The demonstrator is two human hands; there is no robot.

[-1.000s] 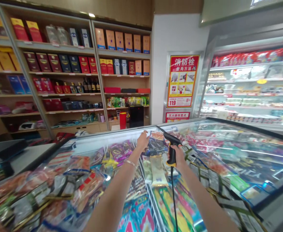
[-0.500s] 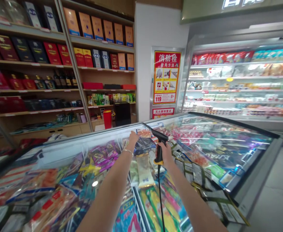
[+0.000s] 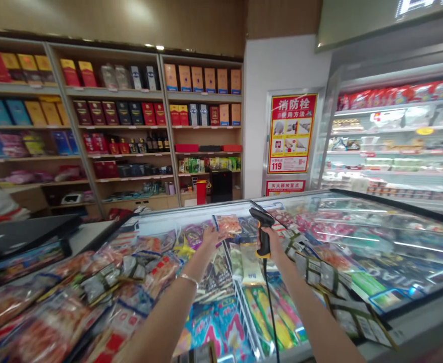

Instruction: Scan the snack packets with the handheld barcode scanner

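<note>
Scanner (image 3: pixel 264 243) is in my right hand (image 3: pixel 273 241), black with yellow trim, fingers closed right round the handle and the head angled up to the left. Its black cord (image 3: pixel 270 302) hangs straight down from the grip. My left hand (image 3: pixel 211 236), the one with the bracelet (image 3: pixel 187 277) at the wrist, is partly closed on the near left edge of a flat clear packet (image 3: pixel 229 225), orange-red stuff inside and a blue edge. Can't tell from here exactly how the thumb sits. The packet is tilted up over the far side of the open chest freezer (image 3: pixel 195 207), left of the scanner with a bit of a gap between them

Below my arms I've got yellow corn packs (image 3: pixel 260 315) on one side of a white wire divider (image 3: pixel 240 297) and blue-and-pink packs (image 3: pixel 219 327) on the other. Glass panel (image 3: pixel 380 232) covers the right part, boxed goods fill the wooden shelves (image 3: pixel 204 94) behind, and a red fire-hydrant poster (image 3: pixel 290 133) is on the wall
</note>
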